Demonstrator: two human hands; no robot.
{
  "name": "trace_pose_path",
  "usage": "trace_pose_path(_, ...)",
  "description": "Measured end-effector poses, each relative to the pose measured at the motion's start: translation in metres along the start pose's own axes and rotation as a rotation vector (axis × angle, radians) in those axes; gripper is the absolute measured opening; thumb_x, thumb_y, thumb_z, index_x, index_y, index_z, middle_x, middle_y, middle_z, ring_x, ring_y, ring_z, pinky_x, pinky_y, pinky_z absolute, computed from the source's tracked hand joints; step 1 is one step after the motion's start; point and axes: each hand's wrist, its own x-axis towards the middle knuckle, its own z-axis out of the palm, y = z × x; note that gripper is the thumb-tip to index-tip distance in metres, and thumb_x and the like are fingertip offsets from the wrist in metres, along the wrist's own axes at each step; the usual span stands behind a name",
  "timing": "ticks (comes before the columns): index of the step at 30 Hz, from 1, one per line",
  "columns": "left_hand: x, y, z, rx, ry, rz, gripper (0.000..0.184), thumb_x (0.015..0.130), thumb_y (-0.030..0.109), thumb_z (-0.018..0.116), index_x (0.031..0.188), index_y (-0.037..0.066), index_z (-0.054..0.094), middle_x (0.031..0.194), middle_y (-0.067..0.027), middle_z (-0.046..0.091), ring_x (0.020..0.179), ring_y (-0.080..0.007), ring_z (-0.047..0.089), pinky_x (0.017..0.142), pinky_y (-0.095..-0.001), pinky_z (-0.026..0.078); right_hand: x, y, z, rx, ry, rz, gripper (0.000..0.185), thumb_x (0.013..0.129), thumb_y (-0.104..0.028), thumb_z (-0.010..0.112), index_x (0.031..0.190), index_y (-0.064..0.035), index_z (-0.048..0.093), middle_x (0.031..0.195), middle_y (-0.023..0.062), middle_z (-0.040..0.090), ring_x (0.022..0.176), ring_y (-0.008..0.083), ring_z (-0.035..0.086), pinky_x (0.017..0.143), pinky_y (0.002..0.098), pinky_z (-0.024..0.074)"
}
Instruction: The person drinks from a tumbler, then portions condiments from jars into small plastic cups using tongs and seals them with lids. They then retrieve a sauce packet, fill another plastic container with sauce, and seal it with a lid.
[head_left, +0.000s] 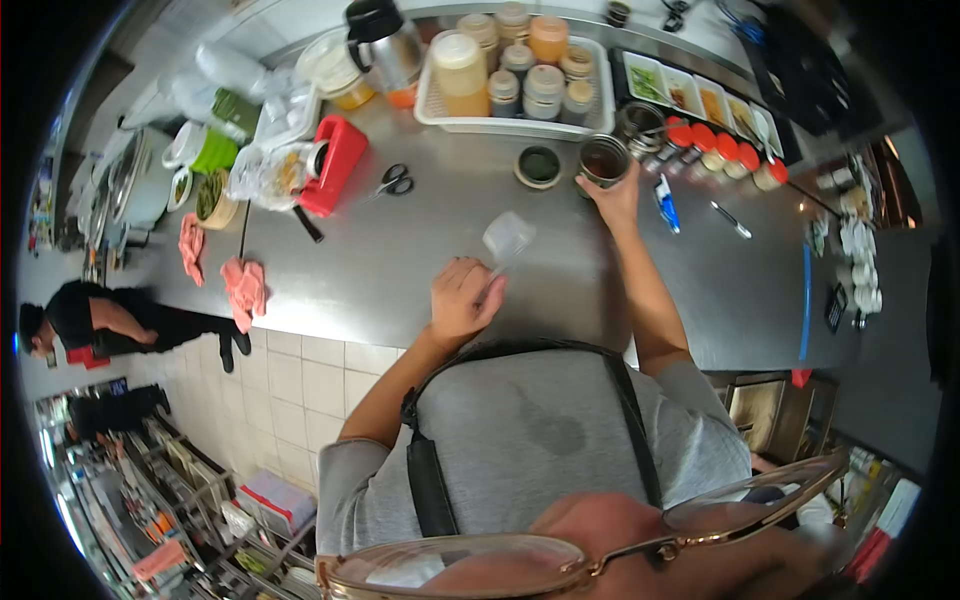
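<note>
My right hand (615, 200) is closed round the near side of an open can (603, 160) with dark contents, at the back of the steel counter (400, 270). My left hand (465, 298) is lower and to the left, its fingers curled on the thin handle of a clear plastic scoop (509, 236). The scoop's square end points away from me, over the counter. Just left of the can sits a small round bowl (538, 167) with dark green contents. A second open container (640, 125) stands to the right behind the can.
A white basket (520, 126) of bottles stands at the back. Scissors (395, 181), a red container (333, 165) and pink cloths (244, 290) are left; red-capped jars (715, 150), a blue-white tube (667, 204) and a peeler-like tool (731, 219) right. A person (110, 315) stands far left.
</note>
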Motion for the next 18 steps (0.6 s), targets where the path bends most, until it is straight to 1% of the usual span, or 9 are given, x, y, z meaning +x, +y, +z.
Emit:
trace_pose_path(3,-0.014,-0.044,0.009,0.072,0.126,0.107,0.019,0.082,0.018,0.071,0.078,0.008,0.055,0.071,-0.0101,0.062,0.066,-0.0318,0.063,0.059,-0.0422,0.049,-0.004,-0.038,0.001,-0.235,0.009,0.017,0.094,0.063,-0.023,0.092,0.135,0.0018,0.037,0.126,0.0204,0.058,0.117,0.0288,0.059,0.101,0.0368,0.0459)
trace_pose_path(5,-0.027,-0.06,-0.01,0.04,-0.168,-0.138,0.018,0.08,0.016,0.07,0.077,0.007,0.055,0.071,-0.0104,0.061,0.065,-0.0309,0.061,0.058,-0.0425,0.047,-0.008,-0.07,0.022,-0.202,-0.034,0.002,0.096,0.06,-0.022,0.093,0.134,0.0025,0.038,0.124,0.0196,0.059,0.116,0.0279,0.059,0.1,0.0374,0.0462)
trace_pose_path(7,-0.017,-0.059,-0.05,-0.012,-0.033,-0.104,0.017,0.08,0.015,0.07,0.078,0.006,0.055,0.07,-0.0111,0.061,0.065,-0.0322,0.061,0.058,-0.0436,0.047,-0.004,-0.097,0.052,-0.128,-0.086,-0.019,0.096,0.06,-0.022,0.094,0.134,0.0025,0.038,0.124,0.0192,0.059,0.116,0.0278,0.059,0.101,0.0378,0.0462)
trace_pose_path(9,-0.015,-0.081,-0.062,-0.156,0.37,0.213,0.016,0.08,0.015,0.069,0.077,0.008,0.056,0.066,-0.0109,0.06,0.065,-0.0338,0.062,0.059,-0.0453,0.048,-0.011,-0.118,0.078,-0.078,-0.145,-0.025,0.097,0.059,-0.022,0.094,0.134,0.0025,0.038,0.124,0.0188,0.059,0.116,0.0277,0.059,0.101,0.0382,0.0462)
trace_pose_path(11,-0.03,-0.112,-0.049,-0.008,0.239,0.154,0.016,0.079,0.014,0.07,0.078,0.007,0.056,0.068,-0.011,0.06,0.063,-0.0338,0.06,0.058,-0.0449,0.048,-0.009,-0.135,0.118,-0.054,-0.227,-0.104,0.096,0.061,-0.022,0.094,0.135,0.0023,0.038,0.124,0.0181,0.059,0.116,0.027,0.059,0.101,0.0385,0.0461)
trace_pose_path(13,-0.043,-0.127,-0.053,0.01,-0.205,-0.093,0.018,0.074,0.012,0.073,0.078,0.005,0.056,0.076,-0.0116,0.061,0.062,-0.0317,0.057,0.058,-0.0426,0.045,-0.001,-0.14,0.159,0.029,-0.27,-0.102,0.095,0.061,-0.021,0.093,0.135,0.0019,0.038,0.125,0.017,0.059,0.116,0.0256,0.058,0.101,0.0376,0.0455)
trace_pose_path(15,-0.04,-0.128,-0.08,-0.021,-0.088,-0.134,0.018,0.075,0.012,0.073,0.081,0.005,0.058,0.076,-0.012,0.062,0.062,-0.0322,0.057,0.058,-0.0427,0.046,0.003,-0.162,0.198,0.151,-0.34,-0.149,0.093,0.062,-0.02,0.093,0.135,0.0014,0.039,0.125,0.0165,0.058,0.117,0.0248,0.058,0.101,0.037,0.0454)
trace_pose_path(17,-0.035,-0.14,-0.099,-0.138,0.443,0.19,0.013,0.079,0.016,0.07,0.081,0.008,0.06,0.068,-0.0125,0.062,0.063,-0.0342,0.062,0.061,-0.0459,0.049,0.003,-0.184,0.228,0.165,-0.36,-0.168,0.093,0.062,-0.018,0.093,0.134,0.0007,0.039,0.125,0.0161,0.058,0.118,0.0247,0.058,0.101,0.0365,0.0449)
trace_pose_path(18,-0.046,-0.162,-0.092,-0.051,0.216,0.135,0.012,0.081,0.016,0.069,0.08,0.008,0.059,0.061,-0.0108,0.059,0.059,-0.0335,0.061,0.059,-0.0452,0.049,0.004,-0.196,0.241,0.204,-0.38,-0.224,0.093,0.061,-0.018,0.093,0.134,0.0005,0.039,0.125,0.016,0.058,0.118,0.0249,0.057,0.102,0.0367,0.0445)
